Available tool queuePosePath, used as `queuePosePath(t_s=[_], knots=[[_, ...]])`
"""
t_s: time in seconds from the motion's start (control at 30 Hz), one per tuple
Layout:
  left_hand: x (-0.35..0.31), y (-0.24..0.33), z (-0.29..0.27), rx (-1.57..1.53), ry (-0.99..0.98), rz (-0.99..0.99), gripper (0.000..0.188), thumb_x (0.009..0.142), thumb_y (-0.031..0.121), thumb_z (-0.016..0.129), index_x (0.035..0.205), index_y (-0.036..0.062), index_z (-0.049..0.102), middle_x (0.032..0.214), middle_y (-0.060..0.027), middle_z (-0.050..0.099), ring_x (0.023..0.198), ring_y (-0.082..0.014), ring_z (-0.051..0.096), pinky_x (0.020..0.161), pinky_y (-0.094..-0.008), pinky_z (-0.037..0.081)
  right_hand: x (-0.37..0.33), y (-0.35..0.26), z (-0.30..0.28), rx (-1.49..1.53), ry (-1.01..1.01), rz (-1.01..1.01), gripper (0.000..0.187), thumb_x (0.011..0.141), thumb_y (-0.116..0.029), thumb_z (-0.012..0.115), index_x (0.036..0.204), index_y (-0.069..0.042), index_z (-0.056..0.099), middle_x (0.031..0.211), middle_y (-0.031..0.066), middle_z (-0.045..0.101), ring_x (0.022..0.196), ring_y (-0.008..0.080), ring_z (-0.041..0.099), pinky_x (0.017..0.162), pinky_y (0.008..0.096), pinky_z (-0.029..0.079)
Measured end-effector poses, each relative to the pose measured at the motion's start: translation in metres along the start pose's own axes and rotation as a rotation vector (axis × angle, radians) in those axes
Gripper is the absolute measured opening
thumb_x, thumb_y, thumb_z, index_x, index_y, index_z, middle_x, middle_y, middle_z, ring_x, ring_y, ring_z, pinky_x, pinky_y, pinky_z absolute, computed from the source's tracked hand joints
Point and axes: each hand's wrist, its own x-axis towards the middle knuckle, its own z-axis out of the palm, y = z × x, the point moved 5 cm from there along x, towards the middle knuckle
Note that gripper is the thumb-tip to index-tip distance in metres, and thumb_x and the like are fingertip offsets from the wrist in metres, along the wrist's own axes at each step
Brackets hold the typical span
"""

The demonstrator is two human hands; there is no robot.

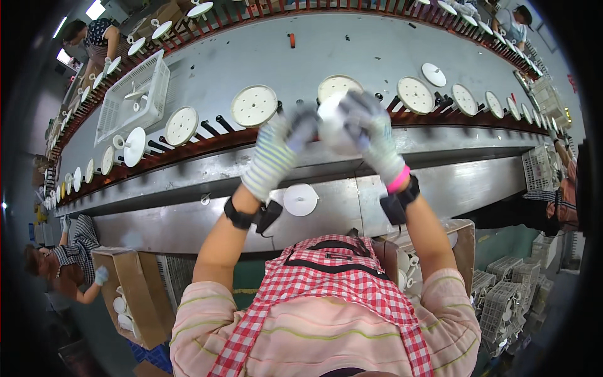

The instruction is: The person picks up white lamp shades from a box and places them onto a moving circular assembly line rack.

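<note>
Both my hands wear striped work gloves with dark fingertips and are smeared by motion above the moving rack's near edge. My right hand point(372, 129) grips a blurred white round part point(339, 135). Just left of that part is my left hand point(279, 147); its fingers are too blurred to show whether they hold anything. Behind my hands, a white disc with small holes point(339, 87) sits on the rack. Similar discs flank it, one to the left point(254, 105) and another to the right point(414, 95). A plain white disc point(300, 200) lies on the metal ledge between my forearms.
The red rack point(232, 137) has black pegs and curves round the grey table point(251, 53). A white plastic basket point(164, 78) stands at left. Cardboard boxes point(147, 286) hold white parts; wire baskets point(502, 308) stand lower right. Several people work nearby.
</note>
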Motion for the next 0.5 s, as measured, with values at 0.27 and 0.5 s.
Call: queuePosePath(t_s=[0.27, 0.5], knots=[[0.112, -0.108, -0.037, 0.450, 0.054, -0.115, 0.037, 0.087, 0.030, 0.049, 0.115, 0.0056, 0.053, 0.105, -0.0163, 0.060, 0.094, -0.0272, 0.059, 0.084, -0.0350, 0.045, 0.062, 0.037, 0.089, -0.295, -0.171, 0.214, 0.033, 0.080, -0.029, 0.055, 0.112, -0.021, 0.057, 0.113, 0.0069, 0.055, 0.103, 0.0294, 0.051, 0.088, 0.0420, 0.041], [0.145, -0.152, -0.027, 0.740, -0.152, -0.387, 0.038, 0.079, 0.036, 0.056, 0.107, 0.0099, 0.055, 0.103, -0.0157, 0.060, 0.091, -0.0340, 0.060, 0.074, -0.0403, 0.050, 0.059, 0.047, 0.126, 0.063, -0.107, 0.169, 0.036, 0.083, -0.022, 0.046, 0.116, -0.010, 0.051, 0.117, 0.0155, 0.051, 0.109, 0.0361, 0.047, 0.094, 0.0425, 0.037]])
